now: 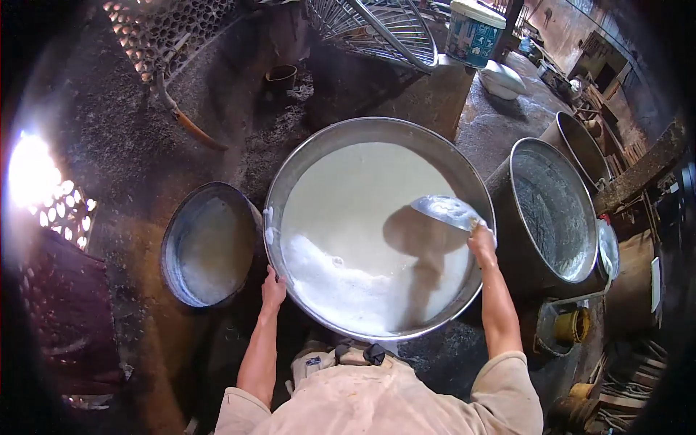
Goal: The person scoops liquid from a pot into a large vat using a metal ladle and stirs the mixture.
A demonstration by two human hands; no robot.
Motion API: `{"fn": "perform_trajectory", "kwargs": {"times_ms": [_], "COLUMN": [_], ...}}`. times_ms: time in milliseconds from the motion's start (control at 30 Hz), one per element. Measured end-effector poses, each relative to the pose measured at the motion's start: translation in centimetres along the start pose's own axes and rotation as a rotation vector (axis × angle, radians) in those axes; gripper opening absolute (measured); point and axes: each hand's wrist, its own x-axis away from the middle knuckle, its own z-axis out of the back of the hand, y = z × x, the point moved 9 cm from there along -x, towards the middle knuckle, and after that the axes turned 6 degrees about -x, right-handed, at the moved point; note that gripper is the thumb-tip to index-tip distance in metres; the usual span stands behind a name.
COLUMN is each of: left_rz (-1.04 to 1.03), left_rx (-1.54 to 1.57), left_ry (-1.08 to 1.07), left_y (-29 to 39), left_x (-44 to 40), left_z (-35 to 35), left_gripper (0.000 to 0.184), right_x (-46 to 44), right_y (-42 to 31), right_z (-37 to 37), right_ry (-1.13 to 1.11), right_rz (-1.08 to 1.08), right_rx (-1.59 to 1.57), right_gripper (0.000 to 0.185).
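Observation:
A wide round metal vat [464, 163] stands in front of me, filled with milky white liquid [355, 188]. White foam [326, 283] gathers along its near left side. My right hand [482, 244] is closed on a shallow metal scoop [448, 212], held above the liquid near the right rim. The scoop casts a dark shadow on the surface below it. At the lower left of the vat, my left hand [273, 288] grips the rim, its fingers partly hidden.
Left of the vat stands a smaller metal tub [168, 250] with cloudy liquid. A large metal pot [516, 196] sits close on the right, near a yellow container [573, 326]. Behind are a labelled bucket [473, 36], a wire rack [377, 32] and a white sack [502, 80].

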Motion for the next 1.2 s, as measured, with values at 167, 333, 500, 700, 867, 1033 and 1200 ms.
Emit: {"fn": "perform_trajectory", "kwargs": {"times_ms": [167, 333, 500, 700, 867, 1033, 1200], "left_rz": [0.054, -0.004, -0.054, -0.146, -0.205, -0.213, -0.285], "left_rx": [-0.035, -0.042, 0.021, 0.056, 0.139, 0.138, 0.084], "left_ry": [-0.029, -0.029, -0.092, -0.042, -0.117, -0.193, -0.218], "left_y": [0.0, 0.0, 0.6, 0.7, 0.3, 0.3, 0.8], "left_x": [0.0, -0.4, -0.4, -2.9, -4.5, -4.8, -4.8], "left_z": [0.4, 0.3, 1.6, 3.2, 2.3, 2.2, 2.6], "left_gripper": [0.068, 0.068, 0.067, 0.062, 0.062, 0.058, 0.056], "right_x": [3.5, 7.4, 13.5, 19.6, 24.5, 24.6, 17.0], "right_y": [-2.5, -2.5, -6.6, -10.4, -16.2, -20.5, -31.9], "right_z": [-4.1, -11.2, -14.2, -18.4, -16.4, -12.2, -4.5], "right_ry": [-0.26, -0.348, -0.369, -0.441, -0.484, -0.583, -0.57], "right_rz": [-0.127, -0.109, -0.146, -0.218, -0.283, -0.332, -0.05], "right_rx": [-0.193, -0.248, -0.375, -0.412, -0.438, -0.51, -0.213], "right_gripper": [0.015, 0.015, 0.016, 0.024, 0.022, 0.029, 0.034]}}
